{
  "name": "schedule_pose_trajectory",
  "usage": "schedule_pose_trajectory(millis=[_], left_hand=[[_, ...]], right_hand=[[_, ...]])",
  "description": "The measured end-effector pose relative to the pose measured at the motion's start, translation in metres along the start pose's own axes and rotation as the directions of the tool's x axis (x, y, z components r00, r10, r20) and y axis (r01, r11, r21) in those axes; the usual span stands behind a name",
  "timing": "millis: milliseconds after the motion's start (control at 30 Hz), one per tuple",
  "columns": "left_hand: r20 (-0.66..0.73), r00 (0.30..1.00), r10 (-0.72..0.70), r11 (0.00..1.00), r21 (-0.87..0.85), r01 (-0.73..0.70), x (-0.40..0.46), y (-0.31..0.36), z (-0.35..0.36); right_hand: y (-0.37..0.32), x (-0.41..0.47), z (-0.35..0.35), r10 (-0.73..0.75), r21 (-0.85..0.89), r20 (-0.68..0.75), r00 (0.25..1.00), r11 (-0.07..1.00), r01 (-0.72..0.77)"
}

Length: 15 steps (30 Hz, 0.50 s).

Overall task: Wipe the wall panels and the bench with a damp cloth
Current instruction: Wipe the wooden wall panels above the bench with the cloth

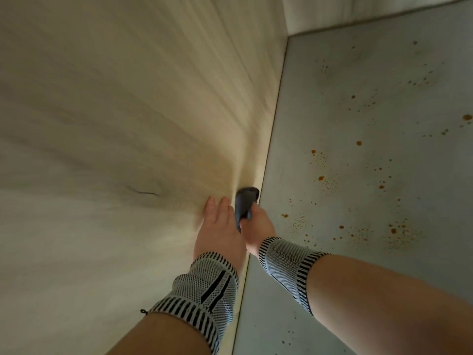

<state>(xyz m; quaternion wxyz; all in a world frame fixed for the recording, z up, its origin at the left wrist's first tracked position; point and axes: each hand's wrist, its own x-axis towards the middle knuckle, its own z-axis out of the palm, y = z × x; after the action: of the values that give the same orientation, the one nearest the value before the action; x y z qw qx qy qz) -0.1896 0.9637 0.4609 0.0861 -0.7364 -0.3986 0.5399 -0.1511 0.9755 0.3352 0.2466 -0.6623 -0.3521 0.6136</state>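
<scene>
A pale wooden panel (115, 111) fills the left and middle of the head view, blurred by motion. My left hand (220, 226) lies flat on it with straight fingers near its right edge. Just to the right, my right hand (258, 226) grips a dark grey cloth (244, 203) and holds it against the panel's edge, where the wood meets a grey surface (358, 73). Both wrists wear black-and-white knitted bands.
The grey surface on the right is speckled with several orange-brown spots (321, 178). A second pale wooden panel (358, 8) runs across the top right corner. A dark knot mark (144, 192) shows in the wood left of my hands.
</scene>
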Motion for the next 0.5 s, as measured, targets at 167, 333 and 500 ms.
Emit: schedule_pose_trajectory(millis=[167, 333, 500], left_hand=[[-0.08, 0.991, -0.11, 0.994, -0.016, 0.109, -0.054, -0.035, -0.028], [-0.187, 0.957, -0.223, 0.975, -0.041, 0.219, -0.119, -0.068, -0.048], [-0.283, 0.894, -0.347, 0.938, -0.091, 0.335, -0.186, -0.091, -0.056]], right_hand=[[-0.051, -0.045, -0.01, -0.128, 0.077, -0.03, 0.991, 0.989, 0.13], [-0.108, -0.099, -0.018, -0.285, 0.131, -0.048, 0.957, 0.948, 0.289], [-0.163, -0.157, -0.026, -0.485, 0.101, -0.085, 0.87, 0.865, 0.492]])
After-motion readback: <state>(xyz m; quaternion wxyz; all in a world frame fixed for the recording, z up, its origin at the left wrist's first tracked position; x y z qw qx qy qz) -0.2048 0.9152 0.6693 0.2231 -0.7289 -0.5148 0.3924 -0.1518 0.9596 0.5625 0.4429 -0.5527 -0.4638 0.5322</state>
